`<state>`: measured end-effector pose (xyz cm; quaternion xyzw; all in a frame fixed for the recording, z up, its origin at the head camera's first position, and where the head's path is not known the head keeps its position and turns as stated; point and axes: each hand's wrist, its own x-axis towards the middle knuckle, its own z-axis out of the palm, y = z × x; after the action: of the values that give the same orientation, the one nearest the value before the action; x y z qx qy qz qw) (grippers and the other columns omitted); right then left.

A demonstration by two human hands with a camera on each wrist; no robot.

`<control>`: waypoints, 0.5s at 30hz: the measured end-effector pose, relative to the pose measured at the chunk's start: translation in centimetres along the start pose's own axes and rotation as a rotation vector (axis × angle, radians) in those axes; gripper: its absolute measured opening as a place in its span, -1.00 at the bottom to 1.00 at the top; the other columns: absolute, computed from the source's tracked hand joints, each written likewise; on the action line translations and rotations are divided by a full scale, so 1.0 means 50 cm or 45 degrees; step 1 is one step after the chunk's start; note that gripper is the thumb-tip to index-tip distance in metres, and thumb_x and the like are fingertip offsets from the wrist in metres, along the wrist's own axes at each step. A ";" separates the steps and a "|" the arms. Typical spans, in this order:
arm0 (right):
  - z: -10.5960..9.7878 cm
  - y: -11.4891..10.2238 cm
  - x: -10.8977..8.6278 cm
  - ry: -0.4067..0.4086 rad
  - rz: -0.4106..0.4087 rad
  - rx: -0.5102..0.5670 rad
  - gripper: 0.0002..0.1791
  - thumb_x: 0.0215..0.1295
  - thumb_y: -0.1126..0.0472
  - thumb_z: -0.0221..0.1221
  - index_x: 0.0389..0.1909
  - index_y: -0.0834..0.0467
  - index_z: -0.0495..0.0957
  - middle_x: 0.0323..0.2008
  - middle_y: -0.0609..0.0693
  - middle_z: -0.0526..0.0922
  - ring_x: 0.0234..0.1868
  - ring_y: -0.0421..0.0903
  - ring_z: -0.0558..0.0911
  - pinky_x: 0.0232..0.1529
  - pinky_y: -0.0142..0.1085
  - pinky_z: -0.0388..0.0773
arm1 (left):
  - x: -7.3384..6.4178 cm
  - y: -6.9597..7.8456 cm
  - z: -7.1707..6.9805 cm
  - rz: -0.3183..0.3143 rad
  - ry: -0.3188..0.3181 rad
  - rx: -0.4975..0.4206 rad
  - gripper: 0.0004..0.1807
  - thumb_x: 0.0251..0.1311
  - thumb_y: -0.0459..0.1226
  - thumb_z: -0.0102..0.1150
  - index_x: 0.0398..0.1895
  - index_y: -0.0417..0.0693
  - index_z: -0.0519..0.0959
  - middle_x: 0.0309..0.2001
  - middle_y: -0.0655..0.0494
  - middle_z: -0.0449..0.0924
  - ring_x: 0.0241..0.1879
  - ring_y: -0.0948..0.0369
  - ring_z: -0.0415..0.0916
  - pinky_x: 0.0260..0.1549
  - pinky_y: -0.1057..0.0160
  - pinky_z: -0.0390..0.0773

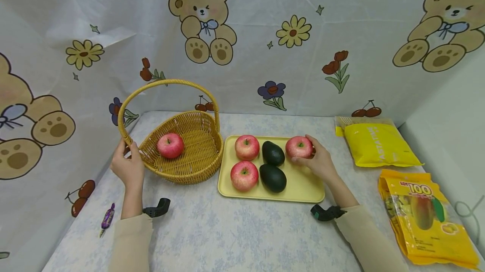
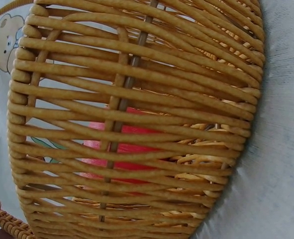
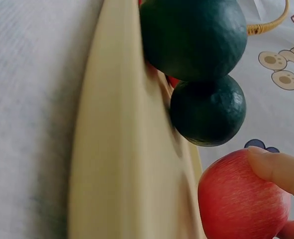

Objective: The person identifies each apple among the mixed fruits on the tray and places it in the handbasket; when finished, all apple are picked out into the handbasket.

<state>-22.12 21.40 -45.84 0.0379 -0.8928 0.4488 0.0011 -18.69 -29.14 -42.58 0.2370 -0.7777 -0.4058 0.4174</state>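
Observation:
A wicker basket (image 1: 197, 171) with a tall arched handle stands at the left, one red apple (image 1: 171, 145) inside it. My left hand (image 1: 129, 164) grips the base of the handle at the basket's left side. In the left wrist view the woven wall (image 2: 137, 74) fills most of the picture, the apple showing red through the gaps. At the right end of a pale yellow tray (image 1: 303, 188), my right hand (image 1: 318, 160) holds an apple (image 1: 298, 147) between thumb and fingers. Two more apples (image 1: 244, 175) and two dark green avocados (image 1: 273, 178) lie on the tray.
A yellow packet (image 1: 379, 143) and an orange-yellow bag with a mango picture (image 1: 428, 217) lie along the right side. A small purple wrapped candy (image 1: 107, 217) lies near the left edge. Behind the table hangs a bear-print cloth (image 1: 246, 53).

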 end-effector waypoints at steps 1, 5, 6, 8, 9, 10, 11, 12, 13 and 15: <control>-0.003 -0.001 0.000 0.002 0.003 0.007 0.03 0.11 0.08 0.41 0.50 0.25 0.04 0.36 0.35 0.30 0.22 0.26 0.43 0.24 0.10 0.41 | 0.000 0.000 0.000 0.001 0.000 -0.002 -0.67 0.37 -0.25 0.04 0.11 -0.14 0.62 -0.01 -0.09 0.68 -0.08 0.11 0.58 -0.27 0.49 0.44; -0.015 -0.011 -0.002 0.020 0.013 0.033 0.04 0.10 0.06 0.42 0.51 0.21 0.03 0.38 0.32 0.28 0.23 0.25 0.41 0.24 0.09 0.42 | 0.000 0.000 0.001 -0.002 0.001 -0.002 -0.67 0.37 -0.26 0.04 0.12 -0.14 0.61 0.00 -0.09 0.68 -0.07 0.10 0.58 -0.29 0.60 0.34; -0.019 -0.015 -0.004 0.027 0.014 0.045 0.04 0.10 0.06 0.42 0.51 0.20 0.04 0.38 0.31 0.28 0.24 0.25 0.40 0.24 0.09 0.42 | 0.000 0.001 0.001 -0.002 0.001 -0.002 -0.67 0.37 -0.26 0.04 0.12 -0.14 0.61 0.01 -0.09 0.68 -0.07 0.10 0.58 -0.29 0.59 0.36; -0.024 -0.025 -0.005 0.042 0.014 0.061 0.05 0.10 0.04 0.42 0.51 0.18 0.04 0.38 0.29 0.28 0.24 0.24 0.40 0.24 0.09 0.43 | 0.000 0.000 0.000 -0.004 0.002 0.001 -0.67 0.37 -0.26 0.04 0.12 -0.13 0.61 0.01 -0.09 0.68 -0.06 0.10 0.58 -0.28 0.57 0.38; -0.026 -0.030 -0.007 0.050 0.011 0.063 0.05 0.10 0.02 0.42 0.51 0.17 0.04 0.38 0.29 0.29 0.24 0.24 0.40 0.23 0.08 0.43 | 0.000 0.000 0.000 -0.004 0.003 0.002 -0.67 0.37 -0.25 0.04 0.12 -0.13 0.61 0.01 -0.08 0.68 -0.07 0.10 0.58 -0.27 0.54 0.40; -0.029 -0.036 -0.008 0.058 0.010 0.069 0.05 0.10 0.01 0.42 0.51 0.17 0.04 0.38 0.28 0.30 0.24 0.24 0.40 0.23 0.08 0.43 | 0.000 0.000 0.000 -0.003 0.003 0.005 -0.67 0.37 -0.25 0.04 0.12 -0.12 0.61 0.00 -0.08 0.68 -0.07 0.10 0.58 -0.26 0.53 0.41; -0.031 -0.042 -0.010 0.064 0.005 0.079 0.05 0.10 0.01 0.41 0.51 0.17 0.04 0.38 0.28 0.30 0.23 0.23 0.40 0.23 0.09 0.43 | 0.000 0.001 0.000 -0.003 0.004 0.006 -0.67 0.37 -0.25 0.04 0.11 -0.12 0.62 0.00 -0.08 0.68 -0.07 0.11 0.58 -0.26 0.53 0.41; -0.032 -0.047 -0.012 0.070 0.008 0.087 0.05 0.10 0.00 0.41 0.51 0.16 0.04 0.37 0.27 0.31 0.23 0.23 0.40 0.23 0.08 0.44 | 0.000 0.001 0.000 -0.002 0.004 0.004 -0.67 0.37 -0.26 0.04 0.11 -0.13 0.62 0.00 -0.08 0.68 -0.07 0.10 0.58 -0.26 0.53 0.41; -0.033 -0.053 -0.013 0.074 0.007 0.091 0.05 0.10 -0.01 0.41 0.51 0.15 0.04 0.37 0.26 0.31 0.23 0.22 0.40 0.23 0.08 0.44 | 0.000 0.001 0.000 0.000 0.005 0.002 -0.67 0.37 -0.26 0.04 0.11 -0.13 0.62 0.00 -0.08 0.68 -0.08 0.10 0.58 -0.27 0.55 0.39; -0.033 -0.065 -0.017 0.075 0.001 0.096 0.06 0.10 -0.03 0.41 0.52 0.15 0.04 0.38 0.25 0.31 0.23 0.23 0.40 0.23 0.08 0.43 | -0.001 0.001 0.000 0.005 0.006 0.002 -0.67 0.37 -0.26 0.04 0.10 -0.14 0.62 -0.01 -0.09 0.68 -0.08 0.10 0.58 -0.28 0.57 0.37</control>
<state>-21.12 20.84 -42.26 0.0243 -0.8748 0.4832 0.0258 -18.68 -29.08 -42.54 0.2369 -0.7776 -0.4037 0.4199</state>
